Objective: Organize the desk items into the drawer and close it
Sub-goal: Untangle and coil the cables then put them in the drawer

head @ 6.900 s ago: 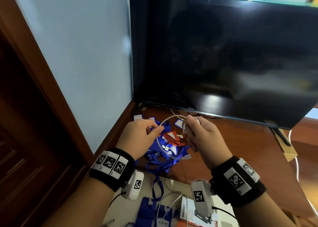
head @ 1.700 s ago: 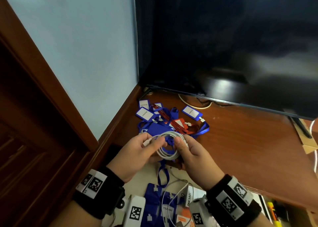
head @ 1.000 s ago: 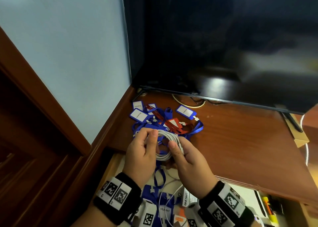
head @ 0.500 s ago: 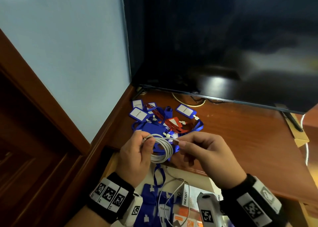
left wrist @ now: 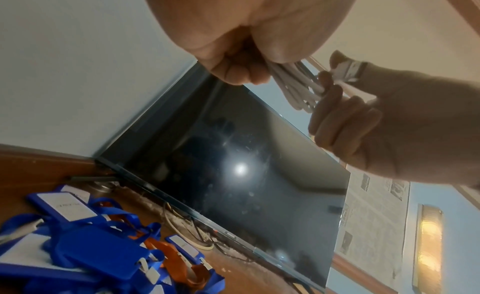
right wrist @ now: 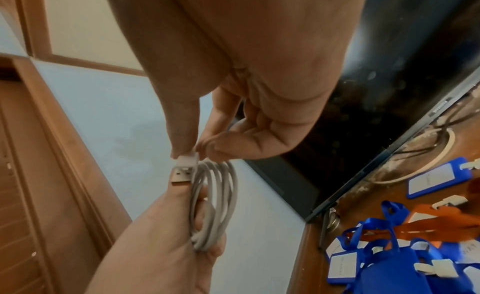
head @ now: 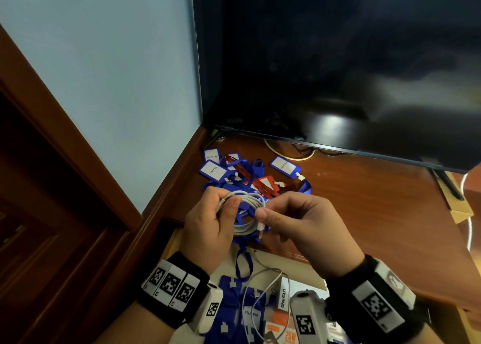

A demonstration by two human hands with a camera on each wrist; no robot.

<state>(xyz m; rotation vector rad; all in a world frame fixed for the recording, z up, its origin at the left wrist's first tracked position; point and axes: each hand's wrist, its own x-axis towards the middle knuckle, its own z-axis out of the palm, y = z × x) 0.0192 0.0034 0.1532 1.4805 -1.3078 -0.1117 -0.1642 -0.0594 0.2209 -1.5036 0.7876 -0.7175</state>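
A white USB cable (head: 244, 229) is wound into a small coil above the desk's front edge. My left hand (head: 224, 202) grips the coil's left side between thumb and fingers. My right hand (head: 266, 209) pinches the cable's white plug end (right wrist: 183, 171) against the coil's right side, metal tip pointing down. The right wrist view shows the coil (right wrist: 215, 195) hanging from my left hand (right wrist: 168, 247). A pile of blue and red lanyards with badge holders (head: 247, 177) lies on the desk (head: 364, 200) just behind the hands. The drawer (head: 175, 239) stands open below them.
The drawer holds blue lanyards (head: 231, 304), a loose white cable (head: 263, 276) and a small white box (head: 283, 295). A large dark TV (head: 338, 70) stands along the back of the desk. A cardboard piece (head: 461, 209) lies at the desk's right. A wall closes the left side.
Over the earlier frames both hands wound the loose cable into a coil. In the last half second my right hand brought the plug end in against the coil.
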